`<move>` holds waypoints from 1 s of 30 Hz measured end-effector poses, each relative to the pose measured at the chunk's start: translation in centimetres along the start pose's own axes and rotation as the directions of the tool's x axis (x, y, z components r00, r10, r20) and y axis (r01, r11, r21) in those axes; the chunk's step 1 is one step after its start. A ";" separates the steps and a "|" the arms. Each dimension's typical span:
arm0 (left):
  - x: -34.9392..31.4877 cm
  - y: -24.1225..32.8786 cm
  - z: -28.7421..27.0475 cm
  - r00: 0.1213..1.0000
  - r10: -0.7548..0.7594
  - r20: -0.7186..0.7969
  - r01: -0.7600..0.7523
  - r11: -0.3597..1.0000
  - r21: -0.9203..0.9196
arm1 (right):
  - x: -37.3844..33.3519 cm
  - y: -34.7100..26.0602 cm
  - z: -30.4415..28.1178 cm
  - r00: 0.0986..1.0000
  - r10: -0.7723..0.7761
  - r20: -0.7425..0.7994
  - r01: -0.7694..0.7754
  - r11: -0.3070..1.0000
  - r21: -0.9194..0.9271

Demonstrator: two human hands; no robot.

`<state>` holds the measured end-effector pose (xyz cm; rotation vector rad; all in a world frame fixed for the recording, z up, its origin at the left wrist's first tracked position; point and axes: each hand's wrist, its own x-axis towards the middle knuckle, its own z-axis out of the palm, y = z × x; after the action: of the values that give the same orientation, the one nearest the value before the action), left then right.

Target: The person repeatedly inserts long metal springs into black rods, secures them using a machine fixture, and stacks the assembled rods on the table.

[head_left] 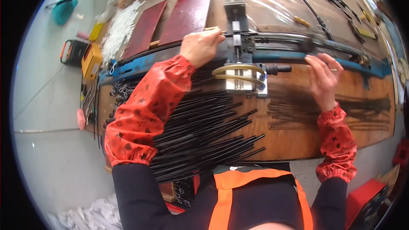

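- Head view: the left hand [199, 47] has its fingers pinched together on a slim, smooth black rod [243, 34], just behind the upright screw of a metal clamp [237, 52].
- The rod is straight and narrow; its long axis runs crosswise, left to right, roughly along the blue metal rail [281, 57], its visible end pointing right.
- The right hand [324, 76] is raised near the rail's right part, fingers bent, beside a blurred dark block [310, 44]; whether they grip anything, I cannot tell.
- Both forearms wear glossy red sleeves [142, 113] printed with dark hearts and stars, gathered at the cuffs.
- Two curved, yellowish tubes [238, 67] loop over the clamp's shiny lower plate, with a ridged black handle [279, 68] to the right.
- On the brown wooden bench [277, 142], a heap of smooth black rods [200, 130] fans out, mostly pointing right and slightly away; thin coiled springs [294, 108] lie crosswise, partly blurred.
- Beyond the rail lie flat, shiny dark-red boards [187, 15] and a loose pile of white strips [120, 30].
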<state>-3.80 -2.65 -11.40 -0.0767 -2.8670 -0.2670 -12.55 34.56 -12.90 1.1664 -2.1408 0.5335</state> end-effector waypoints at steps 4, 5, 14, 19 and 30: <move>0.0 0.5 0.0 1.000 0.000 -0.017 0.000 1.000 0.004 | -1.0 -1.7 0.7 0.998 0.038 0.050 -0.045 0.989 0.139; -0.1 0.5 0.1 1.000 0.009 -0.013 -0.009 1.000 -0.005 | -0.8 -2.4 1.0 0.997 0.047 0.055 -0.054 0.990 0.131; -0.7 0.4 1.3 0.976 0.096 -0.196 -0.091 0.995 0.033 | -0.8 -4.0 3.6 0.975 0.164 0.150 -0.221 0.783 0.582; 0.9 -0.4 1.5 0.917 0.285 -0.280 -0.243 0.954 0.175 | 0.5 -3.6 3.6 0.920 0.271 0.284 -0.378 0.804 0.459; -1.7 -12.7 0.0 0.798 0.433 -0.419 -0.129 0.802 0.583 | -9.0 -12.1 -1.7 0.831 -0.229 0.507 0.108 0.960 0.256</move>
<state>-3.15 -15.15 -14.10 -0.2901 -2.2148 0.5013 2.02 34.59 -17.36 1.7837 -2.4412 0.3980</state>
